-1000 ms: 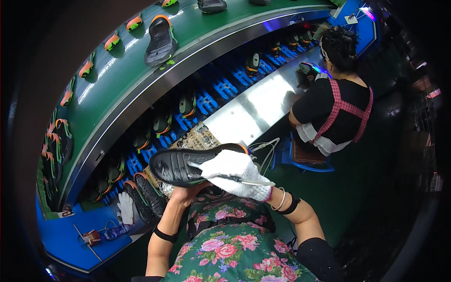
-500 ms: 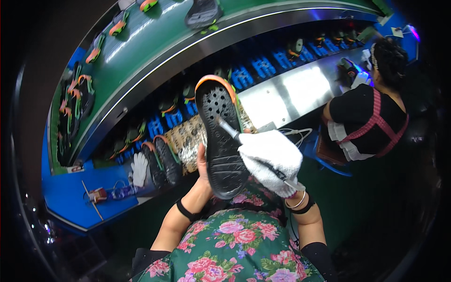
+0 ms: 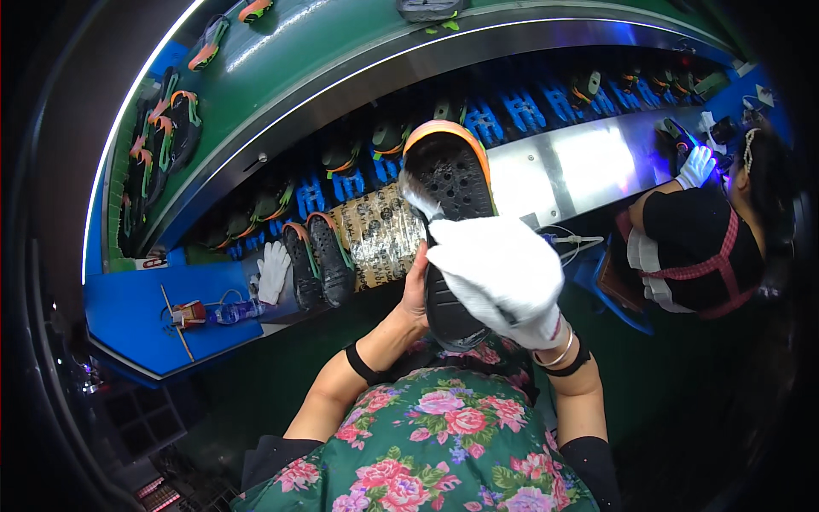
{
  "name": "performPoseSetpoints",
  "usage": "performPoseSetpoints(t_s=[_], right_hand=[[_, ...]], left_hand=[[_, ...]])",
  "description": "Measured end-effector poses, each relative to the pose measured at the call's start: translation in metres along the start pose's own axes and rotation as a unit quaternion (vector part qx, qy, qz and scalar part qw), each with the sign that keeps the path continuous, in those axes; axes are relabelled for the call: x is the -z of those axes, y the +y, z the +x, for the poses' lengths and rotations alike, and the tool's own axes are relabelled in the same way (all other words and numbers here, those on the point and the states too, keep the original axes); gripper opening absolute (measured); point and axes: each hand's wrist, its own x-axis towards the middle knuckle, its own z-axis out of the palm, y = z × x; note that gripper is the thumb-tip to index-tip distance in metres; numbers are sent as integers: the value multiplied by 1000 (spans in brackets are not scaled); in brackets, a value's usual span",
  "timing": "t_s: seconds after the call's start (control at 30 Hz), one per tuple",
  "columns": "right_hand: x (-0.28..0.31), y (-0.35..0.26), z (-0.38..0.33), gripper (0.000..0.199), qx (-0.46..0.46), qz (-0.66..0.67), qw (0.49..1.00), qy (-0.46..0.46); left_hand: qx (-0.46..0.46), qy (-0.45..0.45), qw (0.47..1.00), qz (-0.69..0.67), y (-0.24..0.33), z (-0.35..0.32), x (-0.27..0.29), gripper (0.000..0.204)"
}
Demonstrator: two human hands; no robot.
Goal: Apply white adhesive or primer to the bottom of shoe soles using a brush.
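Observation:
A black shoe sole with an orange edge [image 3: 450, 175] stands almost upright in front of me, its studded bottom facing me. My bare left hand [image 3: 416, 286] grips it from the left side near its lower end. My right hand [image 3: 503, 277], in a white glove, holds a small brush [image 3: 418, 202] with its pale bristles against the sole's upper left part. The glove covers the middle of the sole.
Two black soles [image 3: 317, 263] and a spare white glove [image 3: 272, 270] lie on the bench beside a wrapped patterned block [image 3: 381, 235]. A green conveyor [image 3: 281, 51] carries more soles. A co-worker [image 3: 699, 230] works at the right.
The sole has swung from lying level to standing upright, then a little farther up and right. My gloved right hand with the brush has stayed on it.

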Motion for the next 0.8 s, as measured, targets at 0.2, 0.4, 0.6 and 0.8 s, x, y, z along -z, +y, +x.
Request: performPoseSetpoints(t_s=[0.2, 0.4, 0.6, 0.8], right_hand=[[6, 7, 0, 40, 11, -16, 1000, 4], [-9, 15, -5, 32, -24, 122, 991, 48], [-30, 13, -24, 35, 18, -4, 1000, -11], [-31, 13, -18, 22, -80, 142, 983, 88]], left_hand=[[0, 82, 996, 29, 8, 1, -8, 83], [-8, 41, 999, 22, 17, 7, -7, 88], [-20, 130, 988, 82, 27, 17, -17, 98], [-89, 89, 986, 105, 30, 24, -35, 100]])
